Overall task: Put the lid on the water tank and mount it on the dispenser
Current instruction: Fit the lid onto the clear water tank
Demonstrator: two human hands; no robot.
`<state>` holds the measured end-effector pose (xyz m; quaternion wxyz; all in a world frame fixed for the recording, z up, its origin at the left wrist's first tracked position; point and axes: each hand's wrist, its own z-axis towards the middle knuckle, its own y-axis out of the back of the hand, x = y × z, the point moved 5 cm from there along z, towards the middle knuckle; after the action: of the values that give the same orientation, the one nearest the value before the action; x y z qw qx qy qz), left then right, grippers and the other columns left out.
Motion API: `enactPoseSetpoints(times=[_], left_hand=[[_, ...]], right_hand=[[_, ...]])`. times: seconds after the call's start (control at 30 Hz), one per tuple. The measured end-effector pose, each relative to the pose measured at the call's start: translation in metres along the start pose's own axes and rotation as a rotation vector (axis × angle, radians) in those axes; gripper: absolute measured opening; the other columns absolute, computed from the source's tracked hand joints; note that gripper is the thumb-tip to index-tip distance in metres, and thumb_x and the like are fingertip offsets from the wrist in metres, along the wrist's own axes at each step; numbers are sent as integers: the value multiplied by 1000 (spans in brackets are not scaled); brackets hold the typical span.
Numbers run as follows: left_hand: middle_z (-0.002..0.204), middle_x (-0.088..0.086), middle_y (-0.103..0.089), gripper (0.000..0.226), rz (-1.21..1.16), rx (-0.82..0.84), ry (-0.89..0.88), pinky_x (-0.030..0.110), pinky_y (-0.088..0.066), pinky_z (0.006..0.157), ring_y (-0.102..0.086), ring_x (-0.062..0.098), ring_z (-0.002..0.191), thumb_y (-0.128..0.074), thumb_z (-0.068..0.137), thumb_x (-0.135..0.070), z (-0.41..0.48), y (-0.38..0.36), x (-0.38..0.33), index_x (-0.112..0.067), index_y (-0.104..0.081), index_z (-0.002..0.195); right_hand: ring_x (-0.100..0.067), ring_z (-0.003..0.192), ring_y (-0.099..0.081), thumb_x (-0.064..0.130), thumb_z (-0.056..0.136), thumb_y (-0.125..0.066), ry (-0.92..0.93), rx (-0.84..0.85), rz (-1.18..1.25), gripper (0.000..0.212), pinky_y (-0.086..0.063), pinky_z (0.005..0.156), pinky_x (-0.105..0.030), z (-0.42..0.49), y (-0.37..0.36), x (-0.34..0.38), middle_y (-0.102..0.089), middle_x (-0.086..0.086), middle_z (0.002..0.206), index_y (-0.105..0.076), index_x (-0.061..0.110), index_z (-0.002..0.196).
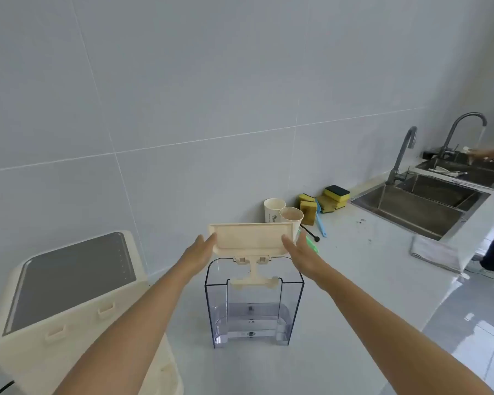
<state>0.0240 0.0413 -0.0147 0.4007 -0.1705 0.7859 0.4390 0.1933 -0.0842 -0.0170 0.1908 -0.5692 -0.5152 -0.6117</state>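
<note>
Both hands hold a cream-coloured rectangular plastic lid [250, 236] by its short ends, above the open top of a clear, box-shaped plastic water tank [253, 306]. The left hand [197, 253] presses flat against the lid's left end, its fingers [211, 239] extended and touching the edge; the right hand [300, 253] does the same at the right end, fingers [287, 242] laid along the side. Neither hand is clenched: the lid is pinched between the two open palms. The lid is tilted, its hollow underside facing the camera, and a cream T-shaped bracket hanging from its lower edge reaches down into the tank's opening near the front wall.

The tank stands upright on the white surface [354, 252], just in front of the person, with a little water visible at its bottom. To its left, near but apart, sits the cream plastic dispenser [77, 309] with a grey glossy top panel.

Behind the lid, against the tiled wall, stand two paper cups [274, 208], with yellow-and-green sponges [335, 195] and a blue-handled brush [321, 220] beside them. Further right is a steel double sink [422, 203] with two curved taps; another person's hand [482, 153] is under the running far tap. A folded white cloth [437, 252] lies at the sink's near corner.
</note>
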Motion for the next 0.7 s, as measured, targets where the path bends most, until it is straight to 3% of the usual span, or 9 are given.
enactPoseSetpoints(times=[0.07,0.13,0.23,0.33,0.47,0.6,0.7], left_hand=[[147,10,-33,59,-94,7,24,39,-27,107,-32,26,133,-21,95,-45,6,2,1,-10,-21,142],[133,10,-45,55,-187,9,54,36,-33,97,-45,25,114,-22,96,-45,8,3,0,-10,-31,137],[123,10,-54,49,-294,23,69,39,-35,100,-50,22,101,-25,96,-43,10,1,-2,-12,-43,130],[110,6,-53,46,-330,11,53,39,-36,99,-52,23,98,-27,96,-41,6,-1,-6,-13,-47,125],[117,6,-50,44,-330,13,47,36,-36,92,-49,22,100,-30,94,-38,0,0,-10,-12,-45,126],[113,2,-42,45,-314,-24,15,36,-34,97,-44,24,111,-30,95,-35,-5,0,-7,-9,-41,130],[112,1,-40,42,-308,-70,-12,36,-33,97,-43,25,116,-30,95,-33,-11,-3,-2,-10,-42,129]], right_hand=[[-27,138,-26,46,92,-28,-38,-51,33,70,-26,111,-39,4,4,0,-20,-8,154,4,15,146],[-26,134,-32,45,92,-29,-55,-80,41,65,-29,108,-37,5,7,0,-29,-9,151,-8,13,146],[-22,120,-41,40,94,-29,-76,-73,76,56,-32,97,-31,4,8,4,-39,-10,143,-25,9,141],[-19,111,-42,35,96,-28,-82,-73,88,49,-30,92,-30,1,10,10,-45,-12,135,-34,7,136],[-18,106,-41,35,95,-30,-94,-75,75,49,-32,96,-32,-3,12,13,-45,-7,115,-35,7,135],[-20,109,-42,34,94,-32,-80,-86,74,48,-32,96,-33,-8,13,12,-46,-11,131,-34,9,135],[-18,105,-42,32,94,-34,-26,-109,32,46,-32,90,-29,-14,13,8,-49,-8,123,-39,9,134]])
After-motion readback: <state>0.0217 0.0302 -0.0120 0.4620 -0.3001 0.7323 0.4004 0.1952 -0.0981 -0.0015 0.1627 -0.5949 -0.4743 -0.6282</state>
